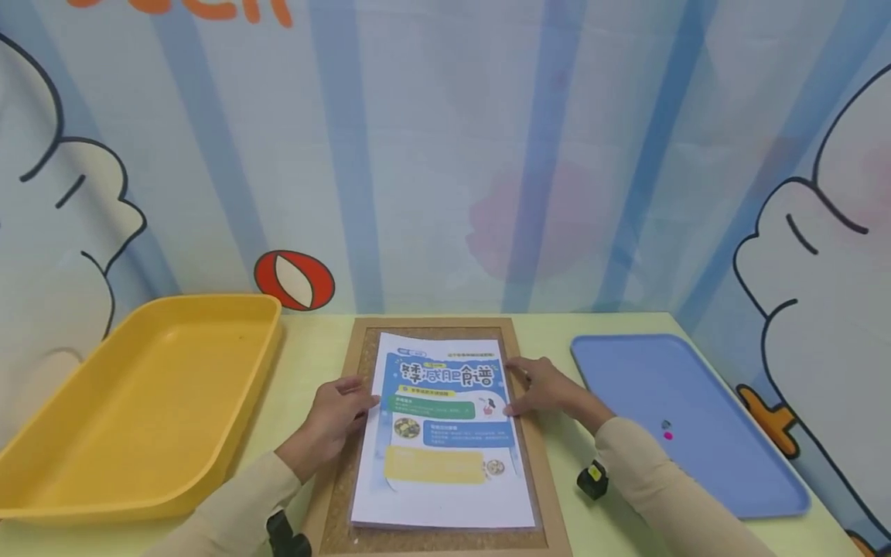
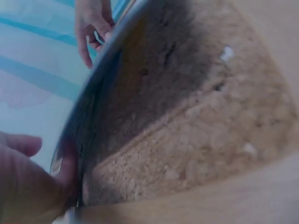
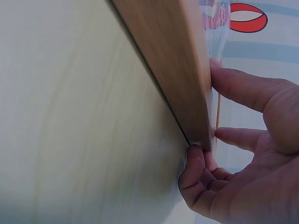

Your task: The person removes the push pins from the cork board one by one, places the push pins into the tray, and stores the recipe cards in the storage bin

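Note:
A glossy printed sheet (image 1: 445, 501) with a blue heading and Chinese characters lies over a wood-framed cork board (image 1: 341, 472). My left hand (image 1: 332, 418) pinches the sheet's left edge. In the left wrist view, a finger shows beneath the sheet's curved edge, over bare cork (image 2: 201, 135). My right hand (image 1: 546, 389) holds the opposite edge with thumb and index fingertip. From the right wrist, my lower fingers (image 3: 195, 177) curl beside the corner of the wooden frame (image 3: 173, 60).
An empty deep yellow tray (image 1: 139, 402) stands left of the board. On the right, a shallow blue tray (image 1: 647, 387) carries small bits, one of them a pink pin (image 1: 668, 435). A printed backdrop (image 1: 445, 155) rises behind the pale table (image 1: 550, 333).

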Demonstrator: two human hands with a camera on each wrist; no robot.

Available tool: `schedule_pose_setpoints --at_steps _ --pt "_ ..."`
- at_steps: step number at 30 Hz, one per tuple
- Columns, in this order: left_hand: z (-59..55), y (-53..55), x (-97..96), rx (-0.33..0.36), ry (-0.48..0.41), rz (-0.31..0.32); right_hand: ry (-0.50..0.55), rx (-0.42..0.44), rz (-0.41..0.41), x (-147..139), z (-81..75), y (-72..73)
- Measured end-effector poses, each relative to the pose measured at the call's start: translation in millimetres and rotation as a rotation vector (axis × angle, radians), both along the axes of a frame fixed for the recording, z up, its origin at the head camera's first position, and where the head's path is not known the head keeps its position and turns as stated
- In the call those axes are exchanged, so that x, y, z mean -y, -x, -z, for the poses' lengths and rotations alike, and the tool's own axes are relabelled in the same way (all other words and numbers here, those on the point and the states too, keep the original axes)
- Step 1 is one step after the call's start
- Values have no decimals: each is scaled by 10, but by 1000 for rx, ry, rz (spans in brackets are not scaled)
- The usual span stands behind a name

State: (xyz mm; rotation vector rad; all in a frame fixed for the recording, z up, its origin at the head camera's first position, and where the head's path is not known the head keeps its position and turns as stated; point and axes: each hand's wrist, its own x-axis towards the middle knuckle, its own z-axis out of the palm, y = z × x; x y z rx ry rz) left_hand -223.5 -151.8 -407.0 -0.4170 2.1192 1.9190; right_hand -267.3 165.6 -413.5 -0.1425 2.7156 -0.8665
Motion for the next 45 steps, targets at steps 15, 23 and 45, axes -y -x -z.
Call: schedule_pose_setpoints --at_steps 15,23,45 --pt "122 36 82 85 -257 198 143 -35 56 -31 -108 15" --pt "162 13 104 41 -308 190 328 42 59 -5 -204 5" --pt "-305 -106 534 -123 -243 303 828 359 -99 130 -284 28"
